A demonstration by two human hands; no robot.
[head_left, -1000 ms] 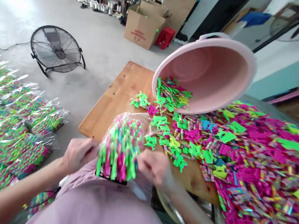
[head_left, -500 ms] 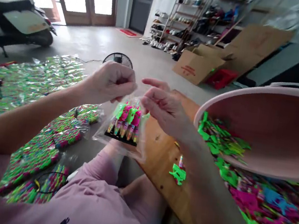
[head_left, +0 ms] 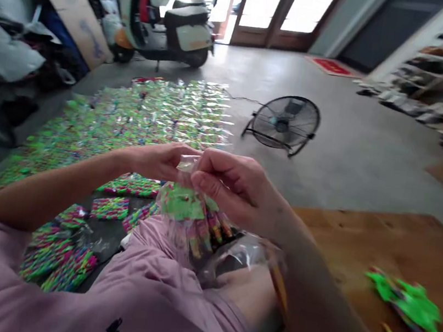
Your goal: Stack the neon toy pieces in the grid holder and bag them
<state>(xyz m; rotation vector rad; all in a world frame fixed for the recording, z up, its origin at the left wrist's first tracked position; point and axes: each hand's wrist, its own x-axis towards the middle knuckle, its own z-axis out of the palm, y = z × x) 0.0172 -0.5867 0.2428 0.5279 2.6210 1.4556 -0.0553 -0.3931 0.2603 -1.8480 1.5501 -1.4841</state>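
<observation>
A clear plastic bag [head_left: 181, 240] hangs in front of my lap, its top edge bunched between my hands. Inside it are several small colourful pens [head_left: 211, 231] with bright green flat pieces [head_left: 182, 203] on their ends. My left hand [head_left: 164, 160] is closed at the left of the bag's top, its fingertips partly hidden behind the plastic. Closed with thumb against curled fingers, my right hand [head_left: 238, 188] pinches the top from the right. The two hands nearly touch.
Filled bags [head_left: 149, 116] cover the floor at left, with several bundles [head_left: 61, 258] nearer me. A wooden board [head_left: 352, 235] at right carries loose green pieces [head_left: 412, 305]. A black floor fan [head_left: 282, 122] stands ahead, a scooter [head_left: 187, 30] beyond.
My view has swung left, so the pink tub is out of sight. My hands have come together at the bag's top, and the bag now tilts and bunches.
</observation>
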